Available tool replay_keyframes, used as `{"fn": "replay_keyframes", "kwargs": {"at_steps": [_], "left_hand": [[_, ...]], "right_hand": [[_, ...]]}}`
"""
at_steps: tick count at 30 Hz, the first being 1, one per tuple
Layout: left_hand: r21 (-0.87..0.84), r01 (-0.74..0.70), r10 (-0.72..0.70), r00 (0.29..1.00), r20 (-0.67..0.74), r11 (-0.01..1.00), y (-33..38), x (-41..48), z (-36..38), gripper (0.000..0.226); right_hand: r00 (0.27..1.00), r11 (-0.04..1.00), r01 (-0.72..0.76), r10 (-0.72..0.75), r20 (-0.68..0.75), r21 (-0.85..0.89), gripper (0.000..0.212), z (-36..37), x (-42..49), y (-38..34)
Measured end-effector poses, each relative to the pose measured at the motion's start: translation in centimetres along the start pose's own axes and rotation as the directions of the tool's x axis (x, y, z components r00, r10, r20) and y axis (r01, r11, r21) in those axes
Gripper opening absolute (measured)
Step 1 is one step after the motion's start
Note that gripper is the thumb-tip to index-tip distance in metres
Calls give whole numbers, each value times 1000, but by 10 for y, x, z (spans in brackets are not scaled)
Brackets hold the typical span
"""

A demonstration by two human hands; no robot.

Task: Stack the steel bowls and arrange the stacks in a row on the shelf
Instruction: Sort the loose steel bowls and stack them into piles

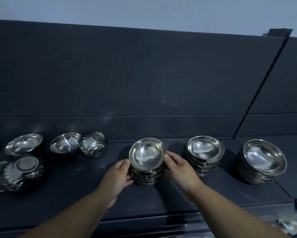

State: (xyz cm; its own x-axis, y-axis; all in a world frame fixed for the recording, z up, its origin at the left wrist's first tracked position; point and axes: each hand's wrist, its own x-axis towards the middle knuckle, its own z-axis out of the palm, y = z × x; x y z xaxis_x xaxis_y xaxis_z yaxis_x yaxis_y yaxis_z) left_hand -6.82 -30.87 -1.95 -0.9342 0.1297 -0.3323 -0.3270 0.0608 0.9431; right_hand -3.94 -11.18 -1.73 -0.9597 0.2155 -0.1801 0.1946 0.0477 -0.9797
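Shelf [75, 194] front is bare, w/ reaching room. Loose bowls [92, 145] crowd left, w/ a gap btwn them & centre stack [147, 157]. Narrower gaps separate it, next stack [205, 152] & far-right stack [264, 158]. Back panel [144, 74] blocks rear.

Dim, bluish light throughout. Star-shaped glare spots glint inside the steel bowls [147, 154]; soft shadows spread over the dark shelf [75, 177]. Wide-angle distortion curves the edges; the lower right corner is blurred.

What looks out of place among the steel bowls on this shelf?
On the left, a tilted bowl leans base up against an upright bowl, and an upside-down bowl sits nearer the front. The held stack between the left hand and right hand, the second stack and the far-right stack look tidy.
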Motion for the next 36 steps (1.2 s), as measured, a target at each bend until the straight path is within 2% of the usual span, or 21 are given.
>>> {"fn": "replay_keyframes", "kwargs": {"at_steps": [4, 6, 9, 11, 12, 16, 21, 27, 31, 36], "left_hand": [[-46, 22, -23, 999, -40, 999, 3, 3, 11, 43], [-71, 28, -32, 998, -56, 997, 4, 2, 15, 42], [-71, 24, -30, 996, -88, 997, 0, 0, 18, 36], [-32, 27, -30, 993, -111, 999, -5, -4, 17, 32], [-8, 25, -26, 991, -130, 1000, -9, -6, 16, 31], [148, -25, 55, 977, -208, 989, -21, -22, 6, 27], [419, -21, 157, 943, -293, 908, -25, -45, -13, 34], [436, -13, 178, 923, -341, 900, -32, -61, -59, 40], [443, 2, 192, 899, -393, 897, -34, -63, -101, 42], [462, 24, 203, 877, -435, 886, -34, -60, -163, 43]], "right_hand": [[998, 995, -22, 15, 68, 100, 34, -10, 4, 10], [996, 996, -32, 24, 89, 86, 31, -15, 2, 15], [996, 996, -80, 78, 36, 39, 27, -22, 0, 25], [992, 992, -129, 129, 0, -7, 12, -25, -1, 31], [989, 988, -149, 149, 6, -51, 7, -25, -3, 33], [979, 962, -156, 181, 94, -225, 13, -21, -8, 41], [968, 932, -42, 127, 217, -359, 12, 0, -17, 42], [916, 886, 177, 10, 401, -428, 27, 49, -37, 24], [895, 847, 261, -33, 445, -462, 39, 87, -34, 12], [894, 810, 291, -40, 446, -510, 47, 142, -25, 2]]}}
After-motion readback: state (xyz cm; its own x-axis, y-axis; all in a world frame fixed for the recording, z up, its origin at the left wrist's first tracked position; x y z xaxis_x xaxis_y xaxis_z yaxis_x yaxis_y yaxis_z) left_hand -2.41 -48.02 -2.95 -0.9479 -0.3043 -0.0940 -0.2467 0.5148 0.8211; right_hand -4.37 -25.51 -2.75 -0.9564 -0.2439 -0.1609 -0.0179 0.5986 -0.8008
